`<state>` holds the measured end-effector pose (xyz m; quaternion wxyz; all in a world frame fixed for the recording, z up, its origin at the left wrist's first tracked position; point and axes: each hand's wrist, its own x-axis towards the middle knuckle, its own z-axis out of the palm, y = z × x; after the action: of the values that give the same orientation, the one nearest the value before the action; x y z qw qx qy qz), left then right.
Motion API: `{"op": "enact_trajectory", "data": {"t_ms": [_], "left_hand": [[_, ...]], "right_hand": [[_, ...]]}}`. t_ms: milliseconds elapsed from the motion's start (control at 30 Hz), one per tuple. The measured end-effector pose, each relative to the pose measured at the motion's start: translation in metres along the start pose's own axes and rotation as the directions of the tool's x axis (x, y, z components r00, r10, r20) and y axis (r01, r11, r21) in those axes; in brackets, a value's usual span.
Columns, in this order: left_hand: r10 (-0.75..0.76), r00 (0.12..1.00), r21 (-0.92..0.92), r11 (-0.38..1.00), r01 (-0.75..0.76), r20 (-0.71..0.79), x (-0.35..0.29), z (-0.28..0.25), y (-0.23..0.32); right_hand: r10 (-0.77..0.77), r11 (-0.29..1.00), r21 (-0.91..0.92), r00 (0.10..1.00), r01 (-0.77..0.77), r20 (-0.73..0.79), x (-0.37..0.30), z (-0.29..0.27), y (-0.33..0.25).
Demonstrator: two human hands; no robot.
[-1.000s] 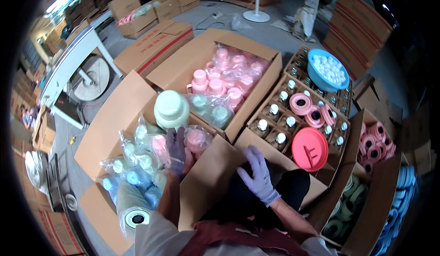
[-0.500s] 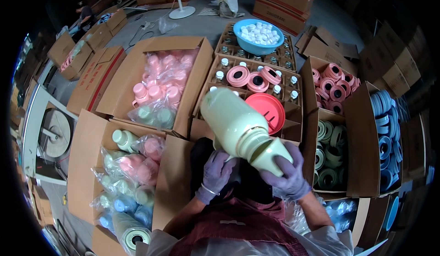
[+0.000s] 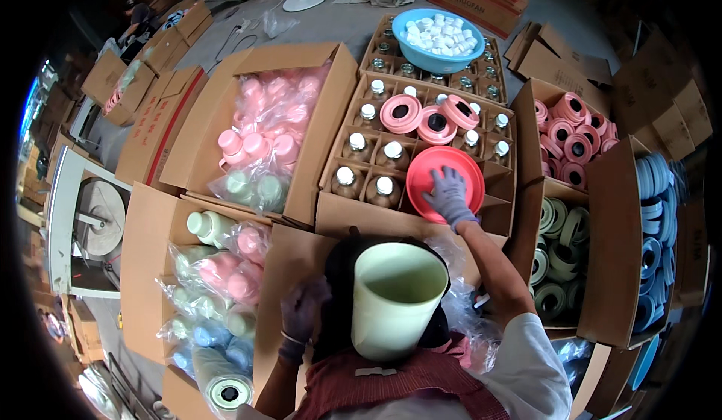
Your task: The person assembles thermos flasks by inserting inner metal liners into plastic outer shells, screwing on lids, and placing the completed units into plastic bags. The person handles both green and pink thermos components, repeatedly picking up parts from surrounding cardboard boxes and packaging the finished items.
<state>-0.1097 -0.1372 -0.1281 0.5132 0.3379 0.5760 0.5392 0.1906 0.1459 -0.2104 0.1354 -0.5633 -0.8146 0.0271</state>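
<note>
A pale green thermos shell [image 3: 380, 330] stands in my lap with its wide open end up; its lower end is hidden. My right hand [image 3: 451, 197], in a grey-purple glove, reaches into a shallow red dish [image 3: 475, 179]. Its fingers are spread over the dish's floor, and whatever lies under them is hidden. My gloved left hand [image 3: 302, 305] hovers in shadow left of the shell, apart from it, fingers blurred. The dish rests on a divided carton [image 3: 361, 217] of glass bottles [image 3: 383, 189] with white caps.
Pink rings [image 3: 401, 113] lie beyond the dish. Behind is a blue basin [image 3: 440, 60] of white caps. At left, cartons hold pink [image 3: 256, 145] and mixed bagged thermos parts [image 3: 218, 269]. At right, cartons hold pink [image 3: 577, 148], green [image 3: 553, 292] and blue rings [image 3: 653, 251].
The green shell, earlier tilted between both hands, now stands in my lap, open end up. My right hand has let go and moved forward to the red dish; my left hand has drawn away leftward.
</note>
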Motion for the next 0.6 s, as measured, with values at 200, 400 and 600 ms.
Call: {"op": "enact_trajectory", "data": {"t_ms": [200,400,600], "left_hand": [[0.632,0.647,0.677,0.251,-0.692,0.427,0.127,0.019,0.008],[-0.171,0.969,-0.165,0.966,0.200,0.177,0.199,0.057,-0.055],[0.075,0.943,0.155,0.979,-0.131,0.325,0.239,0.067,-0.098]], "right_hand": [[-0.213,0.973,-0.032,0.941,0.229,0.264,0.054,0.108,-0.078],[-0.213,0.976,0.051,0.895,0.210,0.391,0.061,0.109,-0.069],[-0.414,0.889,0.212,0.910,0.406,-0.010,0.040,-0.131,-0.097]]}}
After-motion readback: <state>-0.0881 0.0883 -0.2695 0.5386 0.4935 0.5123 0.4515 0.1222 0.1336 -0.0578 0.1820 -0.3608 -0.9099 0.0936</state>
